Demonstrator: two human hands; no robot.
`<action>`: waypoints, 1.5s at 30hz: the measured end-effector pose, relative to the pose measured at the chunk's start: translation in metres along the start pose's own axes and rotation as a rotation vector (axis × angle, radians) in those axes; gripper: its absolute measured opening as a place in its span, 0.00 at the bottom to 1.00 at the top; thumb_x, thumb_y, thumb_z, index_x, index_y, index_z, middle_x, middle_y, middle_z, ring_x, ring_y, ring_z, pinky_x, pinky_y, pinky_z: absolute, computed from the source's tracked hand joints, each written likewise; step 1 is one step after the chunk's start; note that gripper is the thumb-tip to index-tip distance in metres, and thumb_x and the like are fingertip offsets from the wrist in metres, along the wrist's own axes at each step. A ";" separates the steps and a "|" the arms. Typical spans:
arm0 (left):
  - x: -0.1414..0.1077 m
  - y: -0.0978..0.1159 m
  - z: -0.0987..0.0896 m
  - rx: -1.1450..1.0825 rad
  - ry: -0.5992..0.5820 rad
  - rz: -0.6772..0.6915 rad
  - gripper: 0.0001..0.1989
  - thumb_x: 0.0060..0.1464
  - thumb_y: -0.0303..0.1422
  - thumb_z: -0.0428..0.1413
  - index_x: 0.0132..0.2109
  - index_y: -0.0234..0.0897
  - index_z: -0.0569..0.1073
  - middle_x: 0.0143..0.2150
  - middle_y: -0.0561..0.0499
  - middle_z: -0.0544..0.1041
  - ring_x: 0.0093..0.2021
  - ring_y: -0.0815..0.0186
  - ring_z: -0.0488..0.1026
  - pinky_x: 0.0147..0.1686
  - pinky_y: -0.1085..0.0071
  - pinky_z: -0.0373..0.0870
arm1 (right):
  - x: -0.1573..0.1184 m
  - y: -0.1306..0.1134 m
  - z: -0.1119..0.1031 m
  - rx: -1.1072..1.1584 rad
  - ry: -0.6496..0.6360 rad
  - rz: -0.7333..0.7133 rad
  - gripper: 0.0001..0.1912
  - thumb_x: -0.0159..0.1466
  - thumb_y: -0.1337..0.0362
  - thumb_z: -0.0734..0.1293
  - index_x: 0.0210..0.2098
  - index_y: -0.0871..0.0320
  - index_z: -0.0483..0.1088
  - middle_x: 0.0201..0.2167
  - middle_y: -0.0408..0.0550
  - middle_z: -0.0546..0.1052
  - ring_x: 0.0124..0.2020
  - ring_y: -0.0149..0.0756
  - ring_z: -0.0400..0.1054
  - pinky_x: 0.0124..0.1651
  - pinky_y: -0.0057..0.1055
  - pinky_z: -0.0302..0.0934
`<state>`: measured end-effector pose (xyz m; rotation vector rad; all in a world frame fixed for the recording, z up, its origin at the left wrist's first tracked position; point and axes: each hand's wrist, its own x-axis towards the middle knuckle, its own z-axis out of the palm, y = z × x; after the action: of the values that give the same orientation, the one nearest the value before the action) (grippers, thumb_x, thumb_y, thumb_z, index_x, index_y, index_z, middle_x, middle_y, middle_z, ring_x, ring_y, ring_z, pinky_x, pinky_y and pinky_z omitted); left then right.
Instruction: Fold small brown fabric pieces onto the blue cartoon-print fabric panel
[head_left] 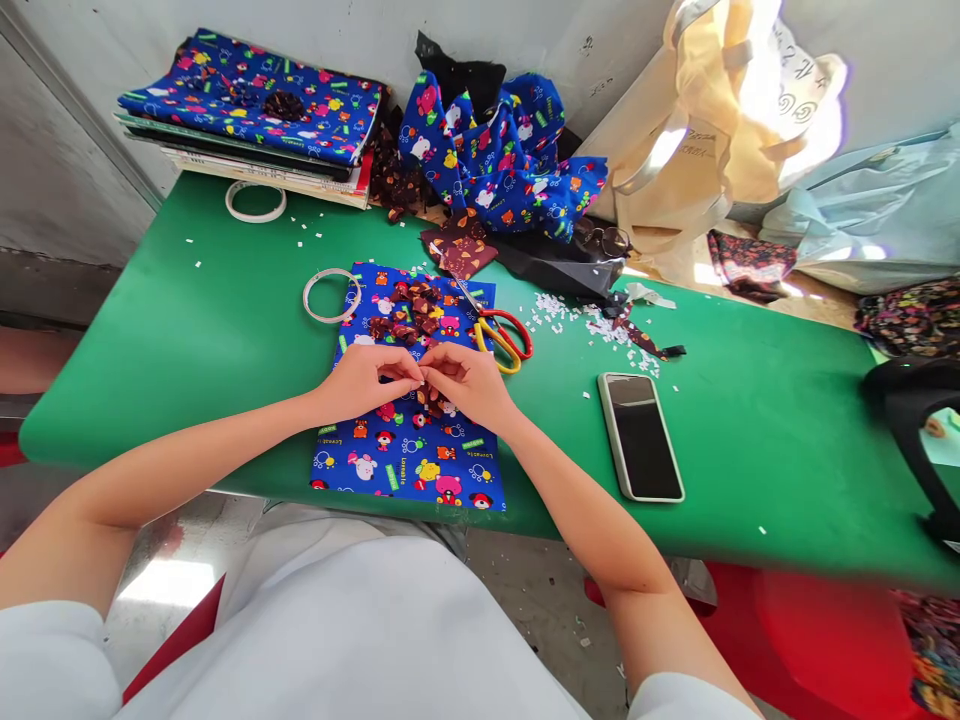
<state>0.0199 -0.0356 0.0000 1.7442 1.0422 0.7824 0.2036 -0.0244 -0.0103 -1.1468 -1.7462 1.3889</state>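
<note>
My left hand [367,382] and my right hand [474,387] meet at the fingertips, both pinched closed. Whatever is between them is too small to make out. Beneath them lies a flat piece of blue cartoon-print cloth [416,470] near the table's front edge. Several brown patterned fabric scraps [411,312] rest on it just beyond my hands, and more brown fabric shows under my right fingers. Scissors [508,338] with red and yellow handles lie at the cloth's right edge, blades pointing away. A tape roll [307,298] touches the cloth's upper left side.
On the green table [202,340] are a second tape roll [256,216], a phone [643,438] and scattered white paper bits [553,310]. Behind stand stacked books [300,172] under blue cloth, crumpled blue cloth [495,150] and a beige bag [675,180]. A black object [911,400] sits far right.
</note>
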 end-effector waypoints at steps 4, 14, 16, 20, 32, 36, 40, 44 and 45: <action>0.001 -0.002 0.000 -0.065 0.026 -0.017 0.04 0.49 0.31 0.57 0.32 0.34 0.75 0.31 0.52 0.79 0.31 0.69 0.76 0.35 0.74 0.74 | 0.000 0.001 0.002 0.135 0.019 0.016 0.12 0.56 0.55 0.68 0.34 0.56 0.68 0.27 0.42 0.74 0.23 0.30 0.69 0.25 0.30 0.68; 0.001 -0.004 0.002 -0.121 0.056 -0.061 0.06 0.49 0.32 0.58 0.33 0.33 0.75 0.32 0.51 0.78 0.33 0.69 0.76 0.37 0.73 0.74 | -0.001 0.004 0.004 0.235 0.122 0.018 0.17 0.52 0.54 0.72 0.34 0.56 0.66 0.28 0.43 0.72 0.31 0.30 0.69 0.32 0.28 0.69; 0.001 -0.004 0.002 -0.133 0.063 -0.070 0.06 0.49 0.33 0.58 0.33 0.33 0.74 0.32 0.51 0.78 0.32 0.69 0.75 0.37 0.72 0.74 | -0.001 0.005 0.006 0.230 0.134 0.008 0.16 0.53 0.55 0.72 0.33 0.56 0.67 0.29 0.43 0.73 0.32 0.30 0.70 0.35 0.28 0.70; 0.001 -0.002 0.002 -0.162 0.113 -0.100 0.09 0.48 0.34 0.59 0.34 0.33 0.73 0.31 0.51 0.77 0.32 0.69 0.75 0.36 0.71 0.74 | -0.002 0.004 0.008 0.241 0.142 -0.018 0.14 0.53 0.56 0.72 0.33 0.56 0.67 0.28 0.42 0.73 0.31 0.29 0.70 0.34 0.28 0.69; 0.002 -0.002 0.003 -0.200 0.142 -0.130 0.09 0.47 0.33 0.60 0.33 0.33 0.69 0.30 0.53 0.74 0.30 0.70 0.73 0.34 0.71 0.73 | -0.005 0.007 0.012 0.202 0.138 -0.107 0.08 0.56 0.63 0.69 0.34 0.56 0.66 0.27 0.41 0.72 0.25 0.27 0.68 0.26 0.25 0.66; 0.002 -0.001 0.002 -0.192 0.147 -0.135 0.08 0.47 0.33 0.60 0.33 0.34 0.70 0.29 0.53 0.74 0.30 0.70 0.73 0.34 0.72 0.72 | -0.005 0.006 0.013 0.186 0.145 -0.116 0.08 0.56 0.64 0.69 0.34 0.55 0.66 0.27 0.41 0.72 0.25 0.27 0.68 0.26 0.25 0.66; 0.002 -0.001 0.002 -0.179 0.156 -0.141 0.08 0.47 0.33 0.59 0.33 0.34 0.69 0.28 0.53 0.74 0.30 0.70 0.73 0.33 0.72 0.72 | -0.005 0.006 0.013 0.163 0.157 -0.120 0.08 0.56 0.63 0.68 0.34 0.55 0.65 0.27 0.41 0.72 0.26 0.28 0.69 0.27 0.25 0.67; 0.001 -0.002 0.003 -0.176 0.160 -0.133 0.08 0.47 0.34 0.59 0.33 0.34 0.69 0.29 0.53 0.74 0.30 0.70 0.73 0.33 0.72 0.72 | -0.006 0.005 0.013 0.129 0.164 -0.145 0.07 0.57 0.65 0.68 0.34 0.55 0.65 0.27 0.41 0.72 0.26 0.28 0.69 0.27 0.26 0.67; 0.001 -0.002 0.003 -0.175 0.161 -0.131 0.08 0.47 0.34 0.59 0.33 0.34 0.69 0.29 0.53 0.74 0.30 0.70 0.73 0.33 0.72 0.72 | -0.006 0.005 0.013 0.112 0.167 -0.157 0.06 0.57 0.65 0.67 0.33 0.55 0.65 0.27 0.41 0.72 0.25 0.28 0.69 0.27 0.26 0.67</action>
<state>0.0226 -0.0354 -0.0029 1.4693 1.1474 0.9135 0.1958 -0.0348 -0.0182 -1.0128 -1.5844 1.2438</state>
